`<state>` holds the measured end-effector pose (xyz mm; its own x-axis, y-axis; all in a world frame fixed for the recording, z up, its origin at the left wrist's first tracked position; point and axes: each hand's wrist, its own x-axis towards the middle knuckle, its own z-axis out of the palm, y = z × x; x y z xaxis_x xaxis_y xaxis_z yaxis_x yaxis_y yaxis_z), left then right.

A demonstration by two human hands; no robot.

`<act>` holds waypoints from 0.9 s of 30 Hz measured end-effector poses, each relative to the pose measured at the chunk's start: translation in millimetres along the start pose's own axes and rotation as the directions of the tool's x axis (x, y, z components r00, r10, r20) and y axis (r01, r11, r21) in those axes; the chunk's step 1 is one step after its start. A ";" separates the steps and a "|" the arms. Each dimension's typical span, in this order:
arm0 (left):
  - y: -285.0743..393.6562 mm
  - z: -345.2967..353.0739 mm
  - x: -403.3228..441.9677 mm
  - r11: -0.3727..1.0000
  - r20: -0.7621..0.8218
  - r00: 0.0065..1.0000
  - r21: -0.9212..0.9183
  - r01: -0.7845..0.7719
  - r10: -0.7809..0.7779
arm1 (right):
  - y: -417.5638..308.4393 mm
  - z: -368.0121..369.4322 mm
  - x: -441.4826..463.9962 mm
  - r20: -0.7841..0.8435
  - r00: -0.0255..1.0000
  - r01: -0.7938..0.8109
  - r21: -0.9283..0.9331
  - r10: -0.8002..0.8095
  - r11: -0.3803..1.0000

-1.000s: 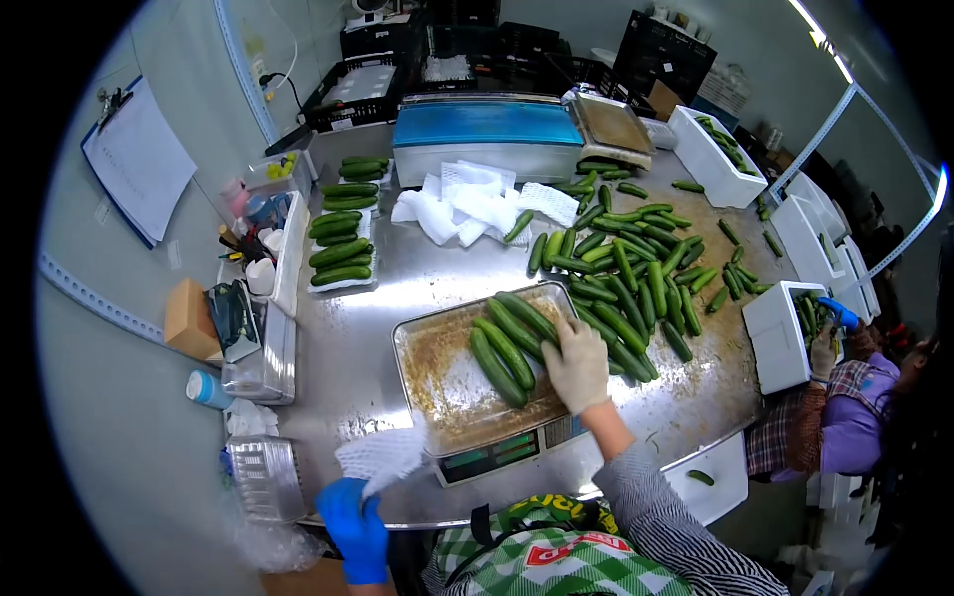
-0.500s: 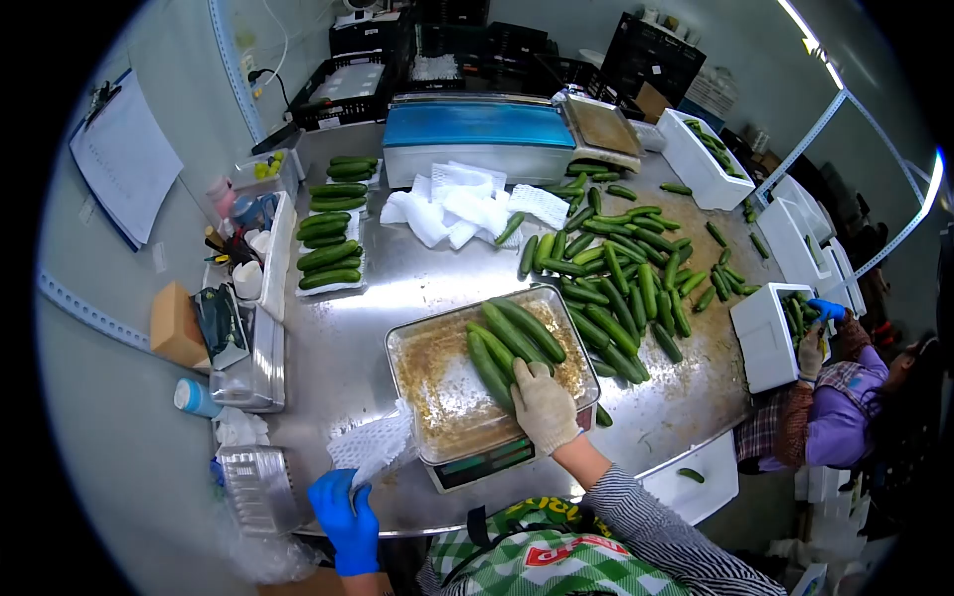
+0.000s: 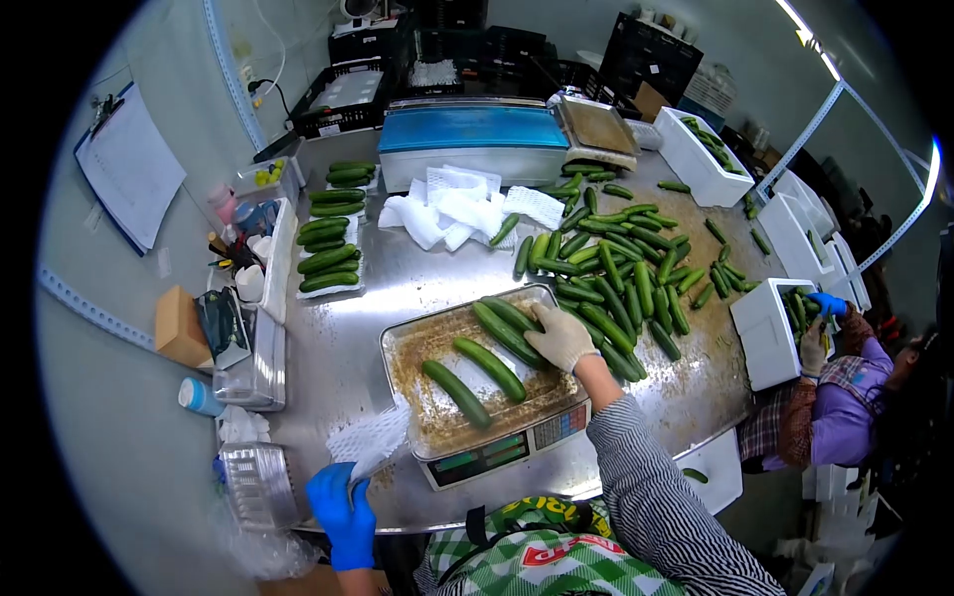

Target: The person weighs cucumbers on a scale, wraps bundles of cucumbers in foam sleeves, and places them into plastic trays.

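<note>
In a tan knit glove, my right hand [image 3: 561, 339] curls its fingers over the right ends of two cucumbers [image 3: 510, 336] on a worn metal tray [image 3: 442, 348]. Two more cucumbers [image 3: 457, 392] lie apart on the tray's left part. The tray sits on a scale [image 3: 484, 459] with a keypad at its right. My left hand [image 3: 343, 512], gloved in blue, pinches a white foam net sheet [image 3: 368, 434] by its lower end, beside the tray's front left corner.
A large cucumber pile [image 3: 621, 278] covers the table's right side. Wrapped cucumber bundles [image 3: 330, 258] line the left, near loose white sheets [image 3: 447, 211]. Right, a co-worker [image 3: 840, 397] handles cucumbers in a white foam box [image 3: 765, 338]. A blue-lidded container [image 3: 473, 144] stands at the back.
My right hand has moved right and away from me across the tray. The cucumbers are now spread, two left and two at the hand. My left hand stays with the foam net.
</note>
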<state>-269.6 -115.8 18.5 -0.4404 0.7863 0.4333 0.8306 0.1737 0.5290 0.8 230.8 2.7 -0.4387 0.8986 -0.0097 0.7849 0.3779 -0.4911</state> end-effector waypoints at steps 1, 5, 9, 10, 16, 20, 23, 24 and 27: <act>1.5 -1.2 -0.3 1.000 0.005 1.000 -0.001 -0.003 0.003 | -6.1 -9.5 -0.2 0.044 0.997 -0.057 0.048 0.055 0.997; -4.4 -9.5 -10.8 0.996 -0.037 0.997 0.051 0.071 -0.069 | -24.7 -20.3 -42.2 -0.051 0.992 -0.089 0.364 0.115 0.927; -5.3 -11.3 -22.4 0.989 -0.056 0.989 0.059 0.138 -0.135 | -48.2 20.0 -87.8 -0.214 0.977 0.000 -0.077 -0.017 0.997; -5.0 -9.1 -22.4 0.989 -0.055 0.990 0.062 0.132 -0.128 | -49.8 26.4 -83.6 -0.211 0.977 -0.016 -0.105 -0.007 0.994; -2.0 -0.9 -14.3 0.996 -0.026 0.998 0.063 0.062 -0.060 | -59.0 36.0 -59.2 -0.189 0.978 0.095 0.043 -0.086 0.995; -0.9 -2.1 -8.5 0.994 -0.037 0.997 0.082 0.066 -0.063 | -88.8 39.2 -55.3 -0.087 0.993 0.085 0.012 -0.083 0.996; 1.2 -6.8 -9.8 0.991 -0.063 0.995 0.101 0.086 -0.079 | -122.7 29.7 -67.6 0.160 0.987 0.074 -0.278 -0.029 0.958; 0.0 -7.9 -9.6 0.991 -0.056 0.996 0.103 0.082 -0.076 | -127.5 28.1 -67.0 0.207 0.978 0.070 -0.323 -0.002 0.944; 3.0 -8.5 -2.7 0.991 -0.021 1.000 0.132 0.016 -0.013 | -120.7 23.7 -56.3 0.276 0.961 0.077 -0.271 0.001 0.960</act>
<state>-268.9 -122.4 25.1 -0.4582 0.7713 0.4417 0.8613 0.2625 0.4351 -79.6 129.3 41.9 -0.5416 0.8025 -0.2504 0.8380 0.4919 -0.2362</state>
